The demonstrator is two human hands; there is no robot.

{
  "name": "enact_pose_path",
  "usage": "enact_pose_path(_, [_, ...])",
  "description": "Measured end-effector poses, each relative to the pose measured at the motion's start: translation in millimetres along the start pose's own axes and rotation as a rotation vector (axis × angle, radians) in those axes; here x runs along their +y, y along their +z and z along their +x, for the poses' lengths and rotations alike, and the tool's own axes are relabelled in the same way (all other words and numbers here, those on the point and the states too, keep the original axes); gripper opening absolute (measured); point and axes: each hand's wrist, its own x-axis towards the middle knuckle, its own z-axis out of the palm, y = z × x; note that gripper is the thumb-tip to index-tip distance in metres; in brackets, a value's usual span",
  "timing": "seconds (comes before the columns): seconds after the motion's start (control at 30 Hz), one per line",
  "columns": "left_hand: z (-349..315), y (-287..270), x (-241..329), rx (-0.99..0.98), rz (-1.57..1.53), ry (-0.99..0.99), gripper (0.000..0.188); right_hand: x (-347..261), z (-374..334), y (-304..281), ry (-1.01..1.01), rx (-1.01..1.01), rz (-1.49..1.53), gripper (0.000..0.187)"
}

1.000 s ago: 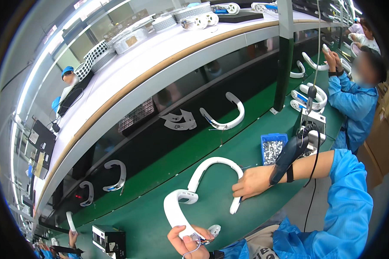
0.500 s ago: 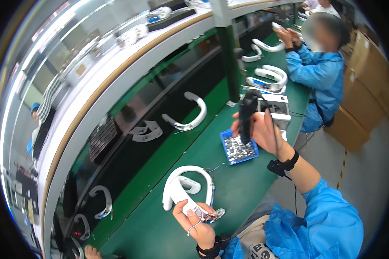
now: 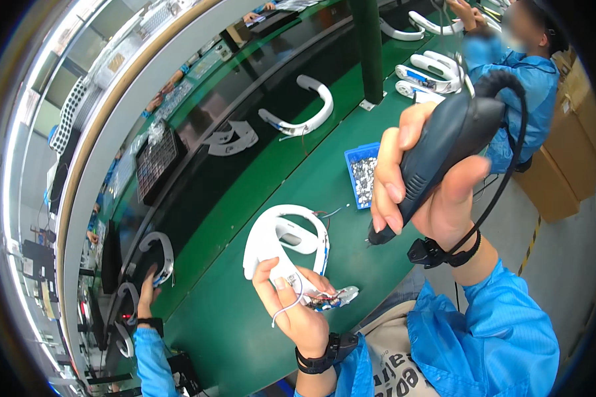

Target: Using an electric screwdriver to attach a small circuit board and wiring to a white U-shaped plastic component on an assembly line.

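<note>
My right hand [image 3: 447,208] grips a black electric screwdriver [image 3: 447,142], raised over the bench with its narrow tip pointing down and left. A cable curves from its top past my wrist. My left hand [image 3: 301,314] is closed on a white U-shaped housing [image 3: 263,246], which looks like a neck fan's. Wires and a small circuit board [image 3: 328,301] stick out of its open end beside my fingers, and a loose pale wire hangs across them. The screwdriver tip is apart from the housing, to its right.
A blue bin [image 3: 352,180] of small metal parts stands beyond my right hand. Another curved housing [image 3: 311,119] lies on the far strip. At lower left a co-worker's hand [image 3: 147,294] touches a curved piece [image 3: 159,255]. A person in blue [image 3: 533,92] sits at far right.
The screwdriver has come nearer to me, its tip swinging down and left, and my right fingers now wrap round it. A co-worker's arm has reached in at lower left.
</note>
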Motion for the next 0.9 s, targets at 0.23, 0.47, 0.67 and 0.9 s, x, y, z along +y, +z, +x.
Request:
enact_pose_path(0.23, [3.5,-8.8,10.0,-0.012,-0.035,-0.063,0.030,5.3,25.9,42.7,-0.035,-0.134,0.333,0.098])
enact_pose_path(0.47, [4.9,-13.4,9.7,-0.049,-0.060,-0.076,0.032,33.6,43.4,75.9,-0.218,-0.294,0.532,0.096])
enact_pose_path(0.67, [6.5,-19.4,9.8,-0.093,-0.031,-0.079,0.034,47.8,43.9,81.2,-0.176,-0.294,0.525,0.094])
enact_pose_path(0.9, [7.1,-18.2,10.4,-0.106,-0.046,-0.081,0.035,51.6,41.4,86.9,-0.165,-0.285,0.495,0.092])
